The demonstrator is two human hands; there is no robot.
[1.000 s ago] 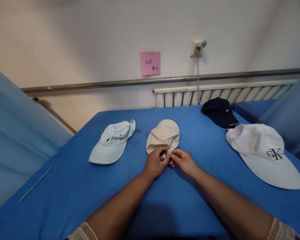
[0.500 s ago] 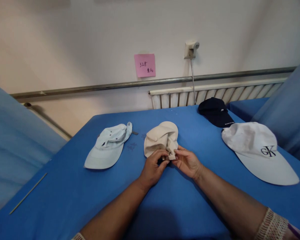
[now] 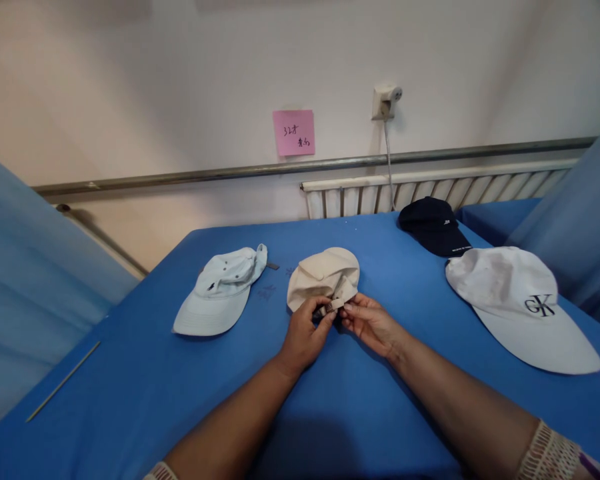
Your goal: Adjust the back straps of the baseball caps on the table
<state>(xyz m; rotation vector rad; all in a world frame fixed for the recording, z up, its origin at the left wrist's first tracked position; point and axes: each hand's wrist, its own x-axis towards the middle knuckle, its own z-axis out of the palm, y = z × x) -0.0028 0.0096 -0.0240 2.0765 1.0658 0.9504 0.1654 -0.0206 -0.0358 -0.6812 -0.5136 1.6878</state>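
A beige baseball cap (image 3: pixel 325 270) lies on the blue-covered table with its back strap (image 3: pixel 336 305) toward me. My left hand (image 3: pixel 307 332) pinches the left part of the strap, close to a small dark buckle-like piece partly hidden by the fingers. From the other side, my right hand (image 3: pixel 369 325) grips the strap's right part between thumb and fingers. The two hands nearly meet at the strap. To the left rests a pale blue cap (image 3: pixel 214 300), its brim toward me and its own strap end loose at the back.
At the right lie a white cap (image 3: pixel 515 293) with black letters and a navy cap (image 3: pixel 430 223) behind it. A thin stick (image 3: pixel 64 381) is at the left of the blue cover (image 3: pixel 180 400). A metal rail (image 3: pixel 205 175) and radiator (image 3: pixel 360 197) run along the wall.
My right hand has turned and shifted its hold on the beige cap's strap. The strap end now slants between both hands. The other caps stay put; the view shifts slightly.
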